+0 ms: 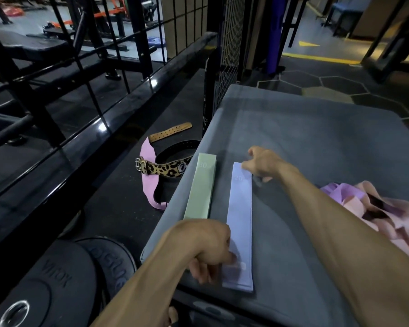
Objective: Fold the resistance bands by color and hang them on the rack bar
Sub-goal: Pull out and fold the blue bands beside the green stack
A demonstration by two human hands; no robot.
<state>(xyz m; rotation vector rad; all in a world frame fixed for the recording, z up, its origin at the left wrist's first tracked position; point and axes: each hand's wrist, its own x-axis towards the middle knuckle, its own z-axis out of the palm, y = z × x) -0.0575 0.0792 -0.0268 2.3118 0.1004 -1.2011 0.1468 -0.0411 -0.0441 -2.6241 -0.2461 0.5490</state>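
Left hand: left hand [206, 244], nearest the lens, fingers curled down and pinching the near end of the lavender band [240, 223], apparently pinning it for squaring.
Right hand: right hand [261, 165] at the far end of the same band, fingertips on its corner by a printed "20"; whether it pinches or only presses is blurred, cannot tell. The two hands are well apart, one at each end.
Lavender band: folded flat, lengthwise on the grey mat [316, 138]; likely held at both ends to align its layers.
Green band: green band [200, 188], marked "30", folded flat just beside the lavender one at the mat's left edge; untouched, seemingly finished folding.
Pink bands: loose heap of pink bands [376, 208] on the mat at right, cut off by the frame edge; judged still unsorted.
Rack bar: glossy black bar [85, 138] runs left of the mat; nothing hangs on it, and whether it is the intended rack bar is uncertain.
Floor items: leopard-print belt [165, 168], pink strap [149, 175], tan belt [170, 132], weight plates [64, 286].
Obscured: near end of the green band behind the left wrist.
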